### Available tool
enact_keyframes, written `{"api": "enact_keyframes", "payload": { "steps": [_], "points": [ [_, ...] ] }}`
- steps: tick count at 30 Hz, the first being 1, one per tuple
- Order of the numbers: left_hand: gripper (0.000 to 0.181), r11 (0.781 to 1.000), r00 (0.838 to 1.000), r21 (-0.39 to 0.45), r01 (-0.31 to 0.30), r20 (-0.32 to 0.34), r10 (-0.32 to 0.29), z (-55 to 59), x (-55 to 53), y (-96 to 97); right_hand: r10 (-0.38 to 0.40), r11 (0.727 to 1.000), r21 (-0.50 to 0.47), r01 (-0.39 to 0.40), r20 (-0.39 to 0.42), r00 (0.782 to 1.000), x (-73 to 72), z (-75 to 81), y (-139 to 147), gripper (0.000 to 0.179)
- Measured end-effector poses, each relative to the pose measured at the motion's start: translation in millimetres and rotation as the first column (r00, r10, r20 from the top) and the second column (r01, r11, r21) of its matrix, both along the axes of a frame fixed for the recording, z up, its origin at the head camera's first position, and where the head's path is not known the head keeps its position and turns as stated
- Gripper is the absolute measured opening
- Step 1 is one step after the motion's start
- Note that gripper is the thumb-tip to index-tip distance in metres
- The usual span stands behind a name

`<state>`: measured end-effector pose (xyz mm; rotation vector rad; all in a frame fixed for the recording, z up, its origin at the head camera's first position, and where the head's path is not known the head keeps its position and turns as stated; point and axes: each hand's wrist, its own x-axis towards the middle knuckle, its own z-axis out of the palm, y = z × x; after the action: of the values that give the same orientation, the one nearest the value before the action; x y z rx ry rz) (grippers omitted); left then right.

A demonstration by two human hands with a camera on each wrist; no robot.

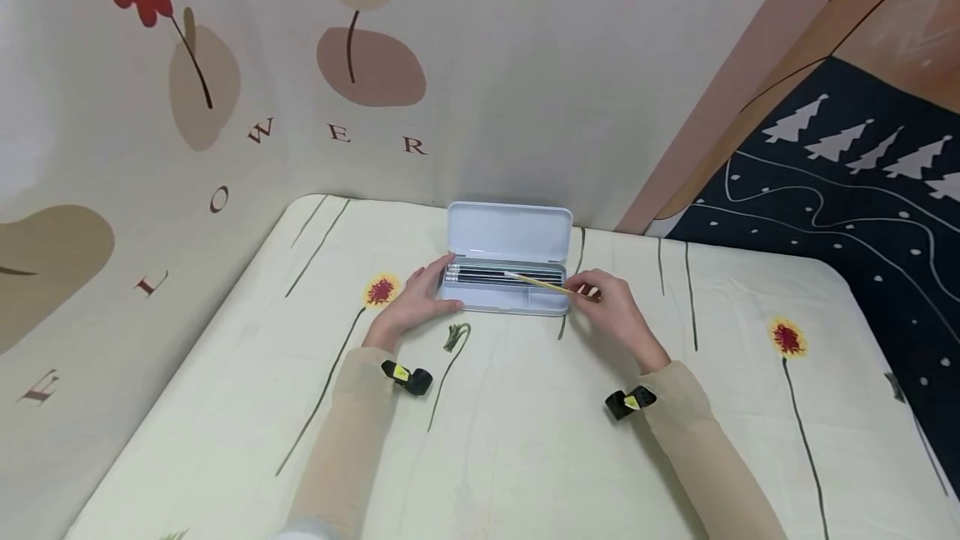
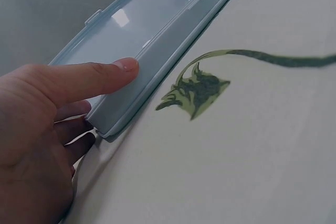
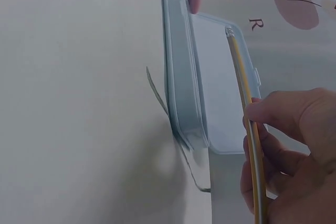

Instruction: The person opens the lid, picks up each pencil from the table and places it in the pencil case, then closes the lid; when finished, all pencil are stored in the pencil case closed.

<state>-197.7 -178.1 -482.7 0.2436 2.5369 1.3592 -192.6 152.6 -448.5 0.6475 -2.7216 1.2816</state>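
A pale blue pencil case (image 1: 491, 298) lies on the cloth with its lid (image 1: 510, 232) raised at the back. Inside, several dark pencils (image 1: 480, 275) lie side by side in the rear part. My left hand (image 1: 414, 300) grips the case's left end, the thumb (image 2: 113, 77) along its front wall and the fingers around the corner. Between thumb and fingers, my right hand (image 1: 613, 307) pinches a yellow pencil (image 3: 241, 72) with a whitish eraser end. That pencil slants above the right half of the case, its eraser end pointing left.
A cream cloth with printed flowers (image 1: 787, 338) covers the table. Printed curtains (image 1: 525, 90) hang close behind the case and on the left; a dark panel with white trees (image 1: 825, 190) is on the right. Each sleeve carries a small black wrist camera (image 1: 407, 377).
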Motion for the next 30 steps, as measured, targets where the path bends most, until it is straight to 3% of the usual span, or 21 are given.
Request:
{"api": "enact_keyframes", "payload": {
  "steps": [8,30],
  "points": [
    [0.091,1.000,1.000,0.009,0.002,0.000,-0.002,-0.2,0.9,-0.6,0.032,0.999,-0.015,-0.033,-0.035,0.999,-12.1,-0.5,-18,0.015],
    [0.092,1.000,0.999,0.013,-0.012,0.032,0.011,-0.3,-0.3,-1.3,0.060,0.998,-0.018,-0.060,0.046,0.997,-39.9,-14.4,-76,0.015]
  ]
}}
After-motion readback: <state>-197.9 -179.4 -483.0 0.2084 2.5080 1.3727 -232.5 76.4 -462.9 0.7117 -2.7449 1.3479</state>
